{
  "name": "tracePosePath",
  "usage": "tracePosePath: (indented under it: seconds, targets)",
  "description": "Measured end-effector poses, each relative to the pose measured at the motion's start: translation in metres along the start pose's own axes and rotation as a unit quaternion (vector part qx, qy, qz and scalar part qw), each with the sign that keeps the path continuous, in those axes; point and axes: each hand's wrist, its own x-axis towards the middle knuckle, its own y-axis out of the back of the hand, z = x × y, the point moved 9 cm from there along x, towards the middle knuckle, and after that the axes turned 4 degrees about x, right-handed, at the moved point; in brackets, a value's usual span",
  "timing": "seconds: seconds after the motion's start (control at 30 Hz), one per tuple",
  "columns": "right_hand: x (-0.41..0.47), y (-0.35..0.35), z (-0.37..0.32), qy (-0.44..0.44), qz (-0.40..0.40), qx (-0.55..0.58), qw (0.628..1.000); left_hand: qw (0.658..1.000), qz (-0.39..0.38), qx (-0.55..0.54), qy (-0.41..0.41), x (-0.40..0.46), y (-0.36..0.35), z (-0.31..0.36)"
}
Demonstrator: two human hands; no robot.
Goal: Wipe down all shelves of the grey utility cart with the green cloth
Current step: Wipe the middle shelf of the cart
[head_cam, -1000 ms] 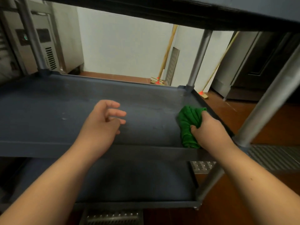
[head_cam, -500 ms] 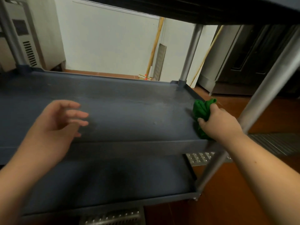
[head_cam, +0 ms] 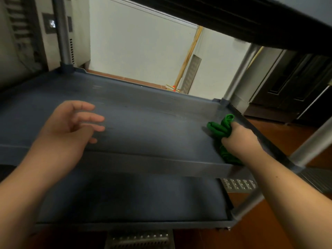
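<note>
The grey utility cart fills the view, seen from between its shelves. Its middle shelf (head_cam: 152, 121) is bare and shows faint streaks. My right hand (head_cam: 240, 141) grips the bunched green cloth (head_cam: 220, 128) and presses it on the shelf's right end, close to the raised side rim. My left hand (head_cam: 70, 126) hovers over the shelf's left half with its fingers spread and loosely bent, holding nothing. The bottom shelf (head_cam: 136, 198) lies below and the top shelf's dark underside (head_cam: 233, 17) runs overhead.
Metal corner posts stand at the far left (head_cam: 62, 33), far right (head_cam: 240, 74) and near right (head_cam: 312, 141). A steel appliance (head_cam: 21, 38) is behind on the left, a broom (head_cam: 186, 60) leans on the white wall, and a floor drain grate (head_cam: 239, 185) lies beside the cart.
My right hand has kept the cloth at the shelf's right end, sliding it slightly. My left hand has stayed hovering over the left half. The view has tilted and shifted.
</note>
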Motion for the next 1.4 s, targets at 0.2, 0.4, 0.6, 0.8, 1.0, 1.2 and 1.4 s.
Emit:
tracePosePath:
  seconds: [0.2,0.4,0.6,0.8,1.0,1.2,1.4]
  targets:
    - [-0.014,-0.01,-0.058,0.019,-0.01,0.046,0.999,1.0,0.006,0.013,0.01,0.007,0.034,-0.007]
    - [-0.031,-0.024,-0.132,0.054,-0.025,0.079,0.995,1.0,0.021,0.008,0.013,0.004,0.065,-0.001]
    - [-0.053,-0.036,-0.208,0.094,-0.035,0.108,0.989,1.0,0.022,-0.003,0.013,0.0,0.09,0.004]
    - [-0.07,-0.045,-0.271,0.129,-0.053,0.115,0.983,0.999,0.028,0.015,0.019,-0.006,0.116,0.003]
    - [-0.092,-0.054,-0.336,0.17,-0.072,0.122,0.975,0.998,0.056,0.007,0.028,-0.007,0.147,0.003]
    - [-0.116,-0.066,-0.404,0.212,-0.102,0.148,0.961,0.996,0.09,0.0,0.015,-0.007,0.178,0.011]
    - [-0.145,-0.071,-0.471,0.238,-0.12,0.201,0.943,0.991,0.126,0.012,0.033,-0.011,0.209,0.002]
